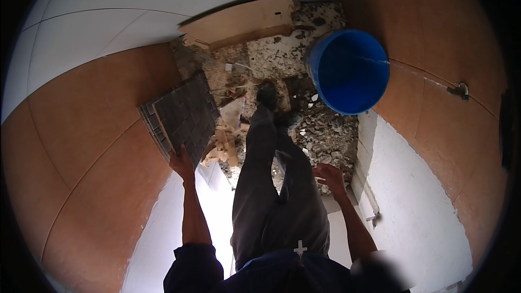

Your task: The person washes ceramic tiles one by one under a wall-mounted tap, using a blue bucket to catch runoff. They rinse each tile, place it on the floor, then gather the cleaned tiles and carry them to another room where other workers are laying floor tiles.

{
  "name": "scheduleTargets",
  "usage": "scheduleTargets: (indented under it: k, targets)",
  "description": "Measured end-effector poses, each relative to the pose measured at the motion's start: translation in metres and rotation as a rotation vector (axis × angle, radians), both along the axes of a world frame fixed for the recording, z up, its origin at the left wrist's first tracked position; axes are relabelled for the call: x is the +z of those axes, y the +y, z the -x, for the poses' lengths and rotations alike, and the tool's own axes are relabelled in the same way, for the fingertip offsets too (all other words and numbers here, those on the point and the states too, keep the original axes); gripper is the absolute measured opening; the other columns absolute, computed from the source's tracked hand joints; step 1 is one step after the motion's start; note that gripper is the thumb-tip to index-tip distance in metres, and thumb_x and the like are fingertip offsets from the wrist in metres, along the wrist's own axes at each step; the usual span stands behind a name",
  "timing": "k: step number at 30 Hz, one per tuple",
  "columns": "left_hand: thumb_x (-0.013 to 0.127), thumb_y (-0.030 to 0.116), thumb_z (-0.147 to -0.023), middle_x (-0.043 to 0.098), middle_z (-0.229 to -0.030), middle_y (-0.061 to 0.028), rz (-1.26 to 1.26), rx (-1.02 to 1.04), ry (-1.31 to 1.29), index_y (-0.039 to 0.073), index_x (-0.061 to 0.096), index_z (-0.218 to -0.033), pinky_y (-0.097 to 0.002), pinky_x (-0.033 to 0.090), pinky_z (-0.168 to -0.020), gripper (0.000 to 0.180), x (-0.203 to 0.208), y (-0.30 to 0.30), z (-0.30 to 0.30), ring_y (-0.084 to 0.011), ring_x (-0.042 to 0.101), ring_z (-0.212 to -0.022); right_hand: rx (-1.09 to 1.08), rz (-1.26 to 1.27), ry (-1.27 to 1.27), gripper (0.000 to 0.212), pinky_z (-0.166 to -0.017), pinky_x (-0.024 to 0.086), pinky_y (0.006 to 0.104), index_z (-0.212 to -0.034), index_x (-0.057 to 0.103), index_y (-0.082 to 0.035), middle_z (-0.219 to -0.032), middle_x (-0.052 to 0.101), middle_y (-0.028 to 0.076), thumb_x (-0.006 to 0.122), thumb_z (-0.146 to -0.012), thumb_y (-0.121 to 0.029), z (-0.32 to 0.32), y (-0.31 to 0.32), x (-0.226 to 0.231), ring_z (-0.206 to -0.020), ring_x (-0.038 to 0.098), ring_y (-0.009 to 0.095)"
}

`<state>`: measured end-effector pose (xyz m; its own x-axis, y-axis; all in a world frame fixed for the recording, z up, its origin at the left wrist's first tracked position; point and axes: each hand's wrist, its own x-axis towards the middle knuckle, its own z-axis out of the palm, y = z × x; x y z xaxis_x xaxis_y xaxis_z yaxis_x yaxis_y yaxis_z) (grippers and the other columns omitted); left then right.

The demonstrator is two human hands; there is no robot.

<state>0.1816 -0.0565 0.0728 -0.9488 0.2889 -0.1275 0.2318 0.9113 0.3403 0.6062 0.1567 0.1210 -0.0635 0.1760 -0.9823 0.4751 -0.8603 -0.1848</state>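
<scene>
My left hand [183, 164] grips the lower edge of a dark grey tile [191, 113] with a brick-like pattern. More of the same tiles [152, 125] stand tilted right behind it, against the brown wall. The thumb lies on the patterned face, and the fingers behind it are mostly hidden. My right hand [330, 179] hangs beside my right leg, above broken rubble [331, 141]. Its fingers are loosely bent and apart, with nothing visible in them.
A big blue bucket [353, 73] stands at the far right by the brown tiled wall [434, 49]. An opened cardboard box [244, 20] lies along the far wall. Torn cardboard [222, 146] and debris cover the floor near my feet. Pipe fittings [460, 91] stick out on the right.
</scene>
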Motion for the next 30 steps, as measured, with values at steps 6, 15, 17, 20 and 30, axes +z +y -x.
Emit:
scheduleTargets:
  k: [6, 15, 17, 20, 30]
  targets:
    - [0.066, 0.028, -0.082, 0.064, -0.085, -0.0281, 0.150, -0.028, 0.062, -0.009, 0.061, -0.097, -0.0446, 0.049, -0.071, 0.040, -0.048, -0.018, 0.016, -0.0408, 0.064, -0.081, 0.021, -0.042, -0.067, 0.034, -0.075, 0.051, 0.0296, -0.115, 0.059, -0.004, -0.099, 0.067, 0.008, 0.060, -0.089, -0.026, -0.010, 0.006, 0.010, -0.092, 0.065, 0.015]
    - [0.062, 0.043, -0.083, 0.063, -0.082, -0.0269, 0.224, -0.019, 0.112, -0.009, 0.061, -0.096, -0.0467, 0.048, -0.069, 0.054, -0.121, -0.038, 0.035, -0.0422, 0.062, -0.076, 0.832, -0.974, -0.277, 0.022, -0.086, 0.048, 0.0303, -0.107, 0.064, -0.001, -0.101, 0.068, 0.011, 0.063, -0.085, -0.006, 0.000, 0.137, 0.122, -0.095, 0.065, 0.019]
    - [0.060, 0.047, -0.083, 0.064, -0.087, -0.0271, 0.290, -0.032, 0.065, -0.010, 0.061, -0.102, -0.0460, 0.048, -0.074, 0.059, -0.128, -0.062, 0.054, -0.0416, 0.061, -0.081, 0.895, -1.143, -0.437, 0.021, -0.088, 0.048, 0.0301, -0.107, 0.064, -0.001, -0.102, 0.068, 0.011, 0.061, -0.086, -0.005, 0.001, 0.183, 0.160, -0.098, 0.064, 0.019]
    - [0.059, 0.050, -0.083, 0.063, -0.092, -0.0257, 0.221, -0.039, -0.044, -0.007, 0.060, -0.107, -0.0457, 0.046, -0.082, 0.062, -0.133, -0.067, 0.071, -0.0400, 0.060, -0.090, 0.883, -1.399, -0.692, 0.021, -0.085, 0.049, 0.0295, -0.108, 0.064, -0.004, -0.100, 0.068, 0.009, 0.060, -0.088, -0.008, -0.016, 0.231, 0.207, -0.096, 0.063, 0.017]
    - [0.051, 0.060, -0.084, 0.065, -0.084, -0.0203, 0.704, -0.169, -0.120, -0.002, 0.063, -0.091, -0.0481, 0.052, -0.058, 0.064, -0.157, -0.165, 0.134, -0.0401, 0.064, -0.075, 1.005, -1.511, -0.759, 0.033, -0.064, 0.049, 0.0327, -0.121, 0.053, -0.009, -0.090, 0.059, 0.012, 0.058, -0.090, -0.018, -0.040, 0.345, 0.203, -0.076, 0.060, 0.023]
